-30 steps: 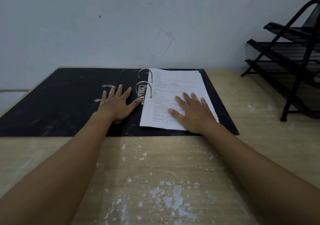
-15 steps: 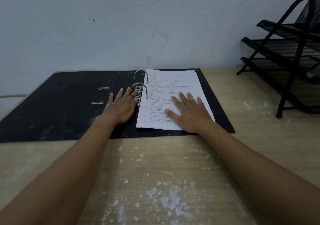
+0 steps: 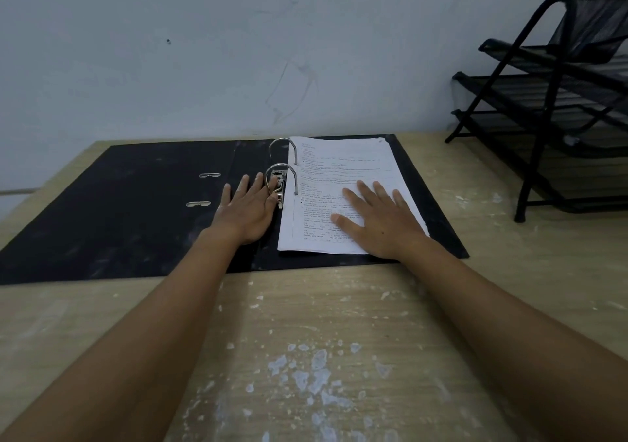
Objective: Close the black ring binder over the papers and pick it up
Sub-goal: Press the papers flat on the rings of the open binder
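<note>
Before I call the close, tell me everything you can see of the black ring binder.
The black ring binder lies fully open and flat on the wooden table, its far edge near the wall. Its covers look like scuffed, dusty board. Two metal rings arch closed through the white printed papers stacked on the right half. The left cover has two small metal slots. The left hand rests flat by the ring mechanism; the right hand presses the papers.

I see two bare forearms, no sleeves, watch or rings; the left hand point(image 3: 246, 208) and right hand point(image 3: 380, 220) carry short, unpainted nails.
</note>
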Demonstrator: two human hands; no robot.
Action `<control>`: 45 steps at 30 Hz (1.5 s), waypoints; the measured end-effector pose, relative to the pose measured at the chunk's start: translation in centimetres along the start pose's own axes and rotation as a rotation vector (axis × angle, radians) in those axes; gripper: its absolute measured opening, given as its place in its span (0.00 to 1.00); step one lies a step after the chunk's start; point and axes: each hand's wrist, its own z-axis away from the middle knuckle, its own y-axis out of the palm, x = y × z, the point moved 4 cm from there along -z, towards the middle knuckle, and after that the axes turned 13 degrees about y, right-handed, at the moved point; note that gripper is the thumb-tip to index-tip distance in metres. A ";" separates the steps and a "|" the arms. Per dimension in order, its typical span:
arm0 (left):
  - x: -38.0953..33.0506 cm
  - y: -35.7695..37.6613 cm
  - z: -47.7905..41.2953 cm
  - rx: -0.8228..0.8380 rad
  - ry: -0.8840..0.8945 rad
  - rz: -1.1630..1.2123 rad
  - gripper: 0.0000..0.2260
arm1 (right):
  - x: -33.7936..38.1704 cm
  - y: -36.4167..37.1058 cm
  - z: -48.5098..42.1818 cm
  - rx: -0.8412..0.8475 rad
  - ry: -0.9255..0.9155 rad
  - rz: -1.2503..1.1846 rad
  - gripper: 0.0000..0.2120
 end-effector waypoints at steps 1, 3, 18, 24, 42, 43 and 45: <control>-0.3 0.1 -0.1 -0.001 0.004 0.002 0.23 | -0.4 0.0 0.1 0.002 0.006 -0.005 0.37; -0.9 0.2 -0.4 -0.003 0.007 0.003 0.22 | -1.0 -0.1 0.2 0.005 0.015 -0.005 0.37; -0.7 0.0 0.7 -0.053 -0.149 -0.037 0.33 | -1.3 -0.1 0.2 0.001 0.040 0.001 0.38; -1.2 0.2 0.3 -0.016 -0.134 -0.013 0.25 | -1.6 -0.8 0.0 0.040 0.077 0.022 0.43; -1.9 0.5 0.3 -0.061 -0.045 0.028 0.22 | -1.5 -0.4 1.0 0.051 -0.154 -0.021 0.49; -1.9 0.6 0.3 -0.064 -0.045 0.029 0.22 | -1.6 -0.3 1.1 0.049 -0.154 -0.022 0.49; -2.1 0.6 0.3 -0.069 -0.044 0.035 0.22 | -1.8 -0.3 1.3 0.047 -0.148 -0.031 0.48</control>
